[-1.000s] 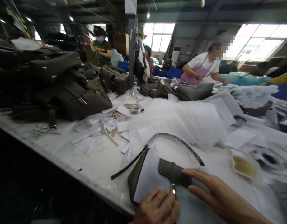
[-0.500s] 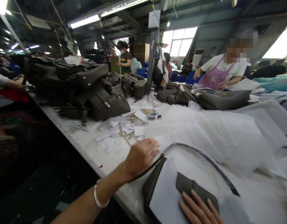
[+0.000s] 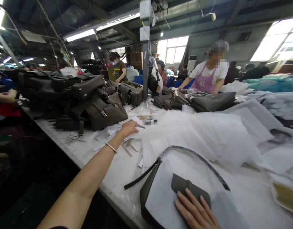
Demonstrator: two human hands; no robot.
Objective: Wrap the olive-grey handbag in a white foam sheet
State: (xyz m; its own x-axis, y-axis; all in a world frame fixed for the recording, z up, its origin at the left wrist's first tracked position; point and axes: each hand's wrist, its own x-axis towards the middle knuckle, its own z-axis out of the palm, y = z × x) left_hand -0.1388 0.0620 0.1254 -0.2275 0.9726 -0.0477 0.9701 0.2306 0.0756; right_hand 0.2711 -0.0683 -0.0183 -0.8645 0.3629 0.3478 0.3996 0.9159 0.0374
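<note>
The handbag (image 3: 148, 184) lies on the near part of the counter (image 3: 115, 179), in front of the worker, and looks only partly covered. In place so far: a white sheet (image 3: 158, 197) over its body, the dark flap (image 3: 178, 183) laid on top of that sheet, and what looks like a clear or greyish wrap along the arched handle (image 3: 207, 163). Bare as far as shown: the left side panel, the flap itself and the strap tail (image 3: 141, 178) that runs out to the left. Any fastening below the flap is hidden by the right hand (image 3: 195, 210), so I cannot tell whether it is done up.

That hand lies flat on the flap, its fingers slightly spread and pinching nothing. The left hand (image 3: 129, 128) is stretched far across the counter, among loose strips (image 3: 127, 149); a thin dark piece (image 3: 141, 126) shows beside it, but whether the fingers pinch anything I cannot tell.

More dark bags are heaped at the far left (image 3: 96, 113), and 1 more lies at the far right (image 3: 214, 101), beyond the spread white sheets (image 3: 203, 133).
</note>
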